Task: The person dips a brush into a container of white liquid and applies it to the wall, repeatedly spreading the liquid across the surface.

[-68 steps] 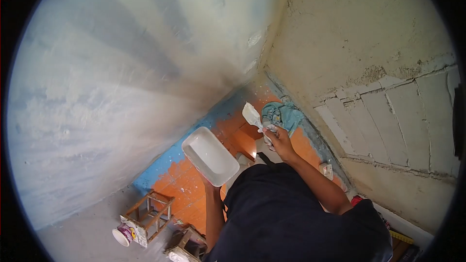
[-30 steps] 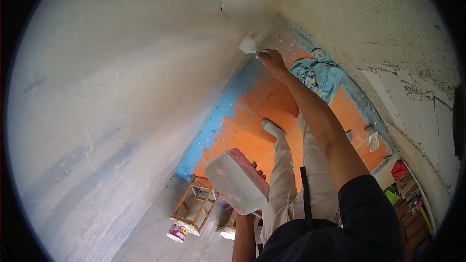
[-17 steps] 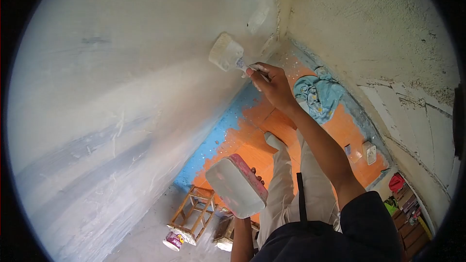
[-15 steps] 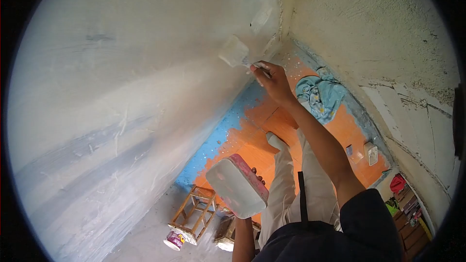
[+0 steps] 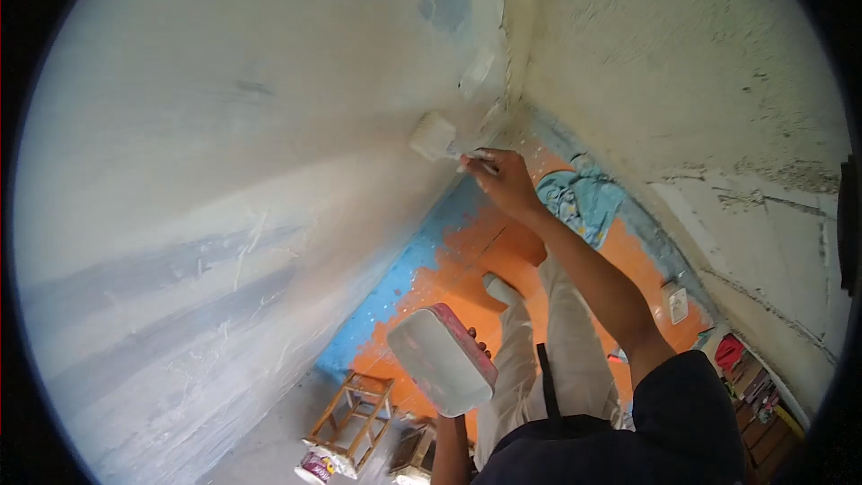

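Observation:
My right hand (image 5: 505, 181) is closed around the handle of a wide paintbrush (image 5: 435, 136), whose pale bristles are right at the whitish wall (image 5: 296, 126) on the left. Below, my left hand (image 5: 479, 341) holds a red-sided rectangular tub (image 5: 440, 361) from its far side, fingertips showing over the edge. The tub is tilted toward the wall and has whitish paint in it. Most of the left palm is hidden behind the tub.
A wooden stool (image 5: 357, 418) stands at lower left, beside a purple-and-white bucket (image 5: 316, 465). Teal cloth (image 5: 579, 202) lies on the orange-and-blue floor (image 5: 422, 278) near the corner. A rough wall (image 5: 682, 63) rises on the right, with a white box (image 5: 676, 303) at its foot.
The brush and my right hand have moved a little down along the wall. The view has shifted, so the wall marks and the cloth sit differently. The tub stays in my left hand.

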Demonstrator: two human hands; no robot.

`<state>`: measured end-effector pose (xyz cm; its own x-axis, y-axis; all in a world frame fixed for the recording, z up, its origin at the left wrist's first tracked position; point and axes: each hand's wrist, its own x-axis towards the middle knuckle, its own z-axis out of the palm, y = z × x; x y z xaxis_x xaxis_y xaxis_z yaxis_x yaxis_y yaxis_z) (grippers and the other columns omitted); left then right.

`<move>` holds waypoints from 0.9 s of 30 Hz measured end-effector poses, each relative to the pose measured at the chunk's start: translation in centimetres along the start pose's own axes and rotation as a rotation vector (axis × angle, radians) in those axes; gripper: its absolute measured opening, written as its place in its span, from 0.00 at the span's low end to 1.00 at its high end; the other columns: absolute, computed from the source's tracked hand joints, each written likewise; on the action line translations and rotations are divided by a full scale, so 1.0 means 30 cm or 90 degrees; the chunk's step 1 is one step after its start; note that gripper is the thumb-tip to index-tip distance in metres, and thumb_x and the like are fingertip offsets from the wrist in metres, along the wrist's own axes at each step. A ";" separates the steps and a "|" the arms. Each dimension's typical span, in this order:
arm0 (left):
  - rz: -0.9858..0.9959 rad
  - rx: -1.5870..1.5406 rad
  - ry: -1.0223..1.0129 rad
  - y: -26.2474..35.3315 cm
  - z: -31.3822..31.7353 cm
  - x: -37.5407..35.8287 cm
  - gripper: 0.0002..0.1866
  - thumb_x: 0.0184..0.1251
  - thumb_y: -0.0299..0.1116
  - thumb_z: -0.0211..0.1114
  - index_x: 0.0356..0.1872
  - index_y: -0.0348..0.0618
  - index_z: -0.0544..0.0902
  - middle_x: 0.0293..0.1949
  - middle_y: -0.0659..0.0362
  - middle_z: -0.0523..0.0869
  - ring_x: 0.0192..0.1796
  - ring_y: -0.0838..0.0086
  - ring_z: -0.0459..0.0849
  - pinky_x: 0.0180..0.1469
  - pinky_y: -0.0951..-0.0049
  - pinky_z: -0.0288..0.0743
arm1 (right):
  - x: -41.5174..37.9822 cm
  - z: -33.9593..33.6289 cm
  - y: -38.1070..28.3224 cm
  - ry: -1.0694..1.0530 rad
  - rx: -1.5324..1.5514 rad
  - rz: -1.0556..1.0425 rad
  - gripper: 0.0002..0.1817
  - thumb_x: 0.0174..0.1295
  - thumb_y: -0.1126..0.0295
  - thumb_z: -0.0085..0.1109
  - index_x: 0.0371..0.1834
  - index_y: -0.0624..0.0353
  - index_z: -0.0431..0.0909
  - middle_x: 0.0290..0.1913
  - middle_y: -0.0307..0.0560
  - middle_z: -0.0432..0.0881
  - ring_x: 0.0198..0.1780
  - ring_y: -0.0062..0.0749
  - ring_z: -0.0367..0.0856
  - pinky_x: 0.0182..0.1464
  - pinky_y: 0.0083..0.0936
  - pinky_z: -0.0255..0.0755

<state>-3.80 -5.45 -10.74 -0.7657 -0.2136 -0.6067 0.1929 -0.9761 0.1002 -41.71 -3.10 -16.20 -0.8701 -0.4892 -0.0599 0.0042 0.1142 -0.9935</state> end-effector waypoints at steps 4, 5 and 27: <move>0.011 0.050 0.003 0.027 0.024 -0.001 0.37 0.73 0.56 0.64 0.75 0.45 0.69 0.66 0.51 0.78 0.60 0.55 0.81 0.65 0.51 0.75 | -0.027 -0.033 -0.368 -0.025 0.169 0.015 0.19 0.75 0.57 0.63 0.37 0.66 0.86 0.21 0.44 0.75 0.27 0.21 0.67 0.32 0.29 0.67; 0.017 0.035 -0.014 0.027 0.026 0.005 0.37 0.73 0.57 0.64 0.75 0.45 0.69 0.66 0.51 0.78 0.60 0.54 0.81 0.65 0.51 0.76 | -0.016 -0.038 -0.368 -0.018 0.154 0.018 0.20 0.75 0.57 0.63 0.37 0.67 0.86 0.21 0.45 0.75 0.26 0.21 0.67 0.32 0.29 0.67; 0.028 0.007 -0.241 0.178 0.064 -0.082 0.56 0.61 0.74 0.65 0.81 0.45 0.61 0.72 0.44 0.72 0.68 0.44 0.77 0.69 0.39 0.74 | -0.092 -0.031 -0.836 -0.004 0.107 -0.010 0.17 0.77 0.58 0.64 0.36 0.61 0.85 0.19 0.27 0.67 0.22 0.12 0.60 0.25 0.21 0.53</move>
<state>-2.07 -10.22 -7.21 -0.9300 -0.2528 -0.2669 0.2255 -0.9657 0.1289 -39.88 -3.82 8.97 -0.8673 -0.4959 -0.0444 0.0733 -0.0388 -0.9966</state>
